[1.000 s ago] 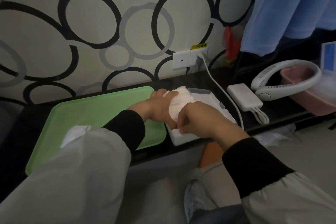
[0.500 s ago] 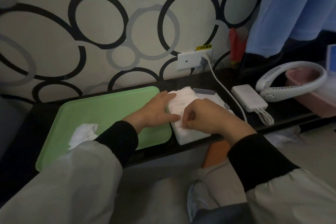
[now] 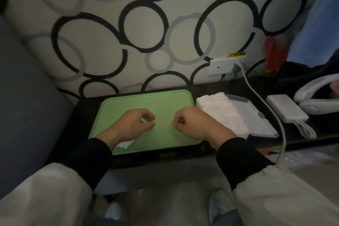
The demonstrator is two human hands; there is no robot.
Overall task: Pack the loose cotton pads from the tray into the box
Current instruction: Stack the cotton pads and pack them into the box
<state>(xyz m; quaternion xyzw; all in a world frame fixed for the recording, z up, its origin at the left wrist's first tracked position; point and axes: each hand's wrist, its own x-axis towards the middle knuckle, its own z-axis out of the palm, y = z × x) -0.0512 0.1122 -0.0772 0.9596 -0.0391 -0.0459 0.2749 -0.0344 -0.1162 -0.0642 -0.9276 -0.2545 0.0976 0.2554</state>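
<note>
Left hand (image 3: 134,124) and right hand (image 3: 195,124) hover above the tray (image 3: 165,100), fingers curled, gripping nothing. Cotton pads (image 3: 218,106) lie stacked in the box (image 3: 260,124) at its right edge; loose pads (image 3: 126,144) by its near-left corner

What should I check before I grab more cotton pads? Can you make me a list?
1. Hands free: left hand and right hand hold nothing: ok.
2. Pads to pick: a white clump lies on the green tray: ok.
3. Clump in full view: partly hidden by the left wrist: not ok.
4. Room in the box: its right part is bare: ok.
5. Cable clear of the box: cannot tell.
</note>
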